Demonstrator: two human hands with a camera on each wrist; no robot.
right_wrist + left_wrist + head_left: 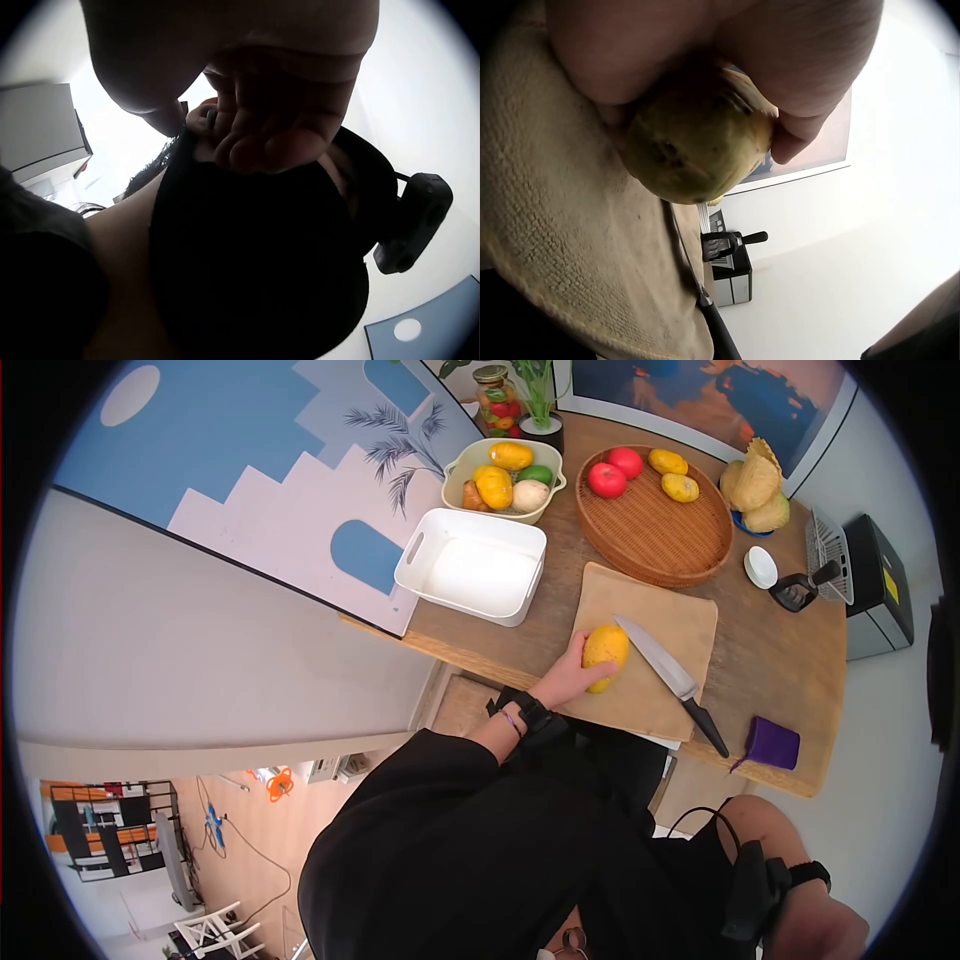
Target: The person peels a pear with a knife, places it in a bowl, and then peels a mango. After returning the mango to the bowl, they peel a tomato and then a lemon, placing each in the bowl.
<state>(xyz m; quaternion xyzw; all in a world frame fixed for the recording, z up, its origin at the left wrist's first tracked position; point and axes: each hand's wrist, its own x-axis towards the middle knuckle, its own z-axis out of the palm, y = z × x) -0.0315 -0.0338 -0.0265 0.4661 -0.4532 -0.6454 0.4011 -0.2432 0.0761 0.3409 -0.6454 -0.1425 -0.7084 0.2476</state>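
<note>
In the head view the left hand (566,676) grips a yellow oval fruit (606,646) over the left part of a tan cloth (650,600). A knife (655,658) with a black handle lies just right of the fruit, its blade on the cloth. The left wrist view has the fruit's end (694,150) between the thumb and fingers of the left hand (780,52), beside the cloth (577,225). Down at the lower right, away from the table, the right hand (822,926) holds nothing; in the right wrist view the right hand's fingers (281,146) hang loosely curled.
Behind the cloth are a white bin (475,565), a basket of mixed produce (452,490) and a round woven tray (655,535) with red and yellow fruits. A purple pouch (773,744) lies at the front right. A white bowl (760,567) and a black appliance (880,580) stand right.
</note>
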